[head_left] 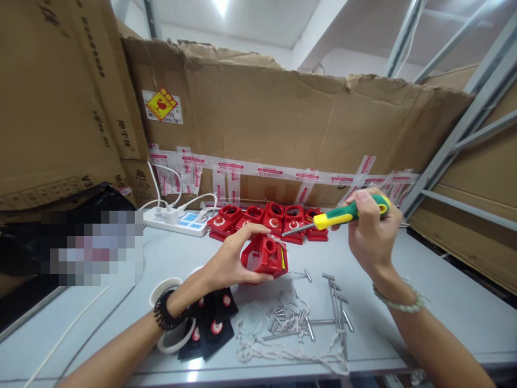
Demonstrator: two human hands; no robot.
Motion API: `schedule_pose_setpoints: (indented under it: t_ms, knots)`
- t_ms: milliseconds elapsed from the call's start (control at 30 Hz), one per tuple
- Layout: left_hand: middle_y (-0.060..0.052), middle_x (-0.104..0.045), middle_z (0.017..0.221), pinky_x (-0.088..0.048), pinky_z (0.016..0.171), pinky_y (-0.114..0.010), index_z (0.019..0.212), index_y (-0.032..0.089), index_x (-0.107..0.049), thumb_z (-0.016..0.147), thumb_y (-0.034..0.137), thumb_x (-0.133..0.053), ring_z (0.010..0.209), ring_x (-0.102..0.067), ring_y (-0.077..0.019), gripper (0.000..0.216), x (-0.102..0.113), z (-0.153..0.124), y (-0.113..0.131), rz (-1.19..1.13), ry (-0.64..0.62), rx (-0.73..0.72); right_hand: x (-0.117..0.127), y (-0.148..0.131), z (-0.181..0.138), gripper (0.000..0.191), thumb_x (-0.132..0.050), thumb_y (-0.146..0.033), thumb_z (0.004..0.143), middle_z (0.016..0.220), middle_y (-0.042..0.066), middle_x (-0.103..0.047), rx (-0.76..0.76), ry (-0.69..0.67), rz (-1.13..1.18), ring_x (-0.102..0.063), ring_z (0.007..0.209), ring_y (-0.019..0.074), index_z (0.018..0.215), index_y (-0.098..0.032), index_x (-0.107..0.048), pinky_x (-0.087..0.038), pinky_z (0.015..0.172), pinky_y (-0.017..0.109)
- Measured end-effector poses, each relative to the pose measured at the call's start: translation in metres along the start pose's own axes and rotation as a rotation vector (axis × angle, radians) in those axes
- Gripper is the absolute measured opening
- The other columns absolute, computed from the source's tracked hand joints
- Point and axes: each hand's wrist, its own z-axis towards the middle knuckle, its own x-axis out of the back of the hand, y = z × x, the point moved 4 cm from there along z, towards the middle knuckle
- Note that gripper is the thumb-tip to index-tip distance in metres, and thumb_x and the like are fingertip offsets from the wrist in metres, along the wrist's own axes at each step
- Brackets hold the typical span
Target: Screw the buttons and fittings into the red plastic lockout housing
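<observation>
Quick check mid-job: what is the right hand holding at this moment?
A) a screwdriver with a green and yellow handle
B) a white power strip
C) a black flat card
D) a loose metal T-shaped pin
A: the right hand grips the screwdriver with a green and yellow handle, its metal tip pointing toward the red plastic housing held in the left hand.

**Little legible print on the bench**

From my feed, the cardboard wall [283, 118] carries a white sticker [162, 106] with a yellow-and-red diamond sign; its lettering is too small to read. The packing tape [270, 171] bears repeating red print, possibly a brand. The left carton [60, 97] shows black characters I cannot make out.
</observation>
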Motion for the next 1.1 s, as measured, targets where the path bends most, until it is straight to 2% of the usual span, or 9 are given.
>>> schedule_pose_setpoints:
  t_ms: [67, 133, 333, 867, 1100]
  knots:
    - [-0.009, -0.054, 0.123, -0.039, 0.102, -0.045, 0.119, 0.023, -0.047, 0.06, 0.035, -0.081, 0.116, -0.051, -0.0281, 0.069, 0.0, 0.0, -0.001, -0.007, 0.005, 0.004, -0.004, -0.006, -0.001, 0.021, -0.053, -0.036, 0.084, 0.063, 0.0, -0.052, -0.028, 0.075, 0.022, -0.052, 0.055, 0.0137, 0.068, -0.022, -0.054, -0.04, 0.045, 0.028]
    - [-0.009, -0.054, 0.124, -0.038, 0.103, -0.046, 0.119, 0.023, -0.047, 0.06, 0.034, -0.081, 0.117, -0.051, -0.0286, 0.069, 0.001, 0.0, -0.001, -0.018, 0.008, 0.005, -0.01, -0.012, -0.002, 0.021, -0.055, -0.034, 0.083, 0.059, -0.001, -0.05, -0.031, 0.085, 0.003, -0.049, 0.053, 0.0123, 0.066, -0.021, -0.055, -0.039, 0.047, 0.027]
    - [-0.008, -0.054, 0.123, -0.038, 0.103, -0.045, 0.119, 0.023, -0.047, 0.06, 0.032, -0.082, 0.116, -0.051, -0.0277, 0.069, 0.002, 0.0, 0.0, -0.045, 0.008, 0.001, -0.02, -0.023, -0.002, 0.02, -0.055, -0.031, 0.08, 0.055, -0.003, -0.047, -0.013, 0.061, -0.069, -0.042, 0.05, 0.0102, 0.064, -0.02, -0.055, -0.034, 0.046, 0.025]
    - [-0.008, -0.052, 0.124, -0.038, 0.103, -0.043, 0.121, 0.024, -0.045, 0.06, 0.031, -0.082, 0.116, -0.05, -0.0272, 0.072, 0.003, 0.0, 0.001, -0.059, -0.008, -0.011, -0.022, -0.021, -0.003, 0.02, -0.055, -0.032, 0.08, 0.057, -0.002, -0.049, -0.012, 0.06, -0.031, -0.048, 0.054, 0.0116, 0.065, -0.02, -0.054, -0.038, 0.049, 0.026]
    - [-0.007, -0.052, 0.124, -0.039, 0.102, -0.042, 0.121, 0.024, -0.045, 0.061, 0.031, -0.082, 0.116, -0.05, -0.0269, 0.071, 0.003, 0.0, 0.002, -0.067, -0.028, -0.012, -0.022, -0.023, -0.003, 0.019, -0.056, -0.029, 0.08, 0.054, -0.003, -0.048, -0.007, 0.03, -0.034, -0.046, 0.052, 0.0106, 0.064, -0.02, -0.055, -0.035, 0.047, 0.025]
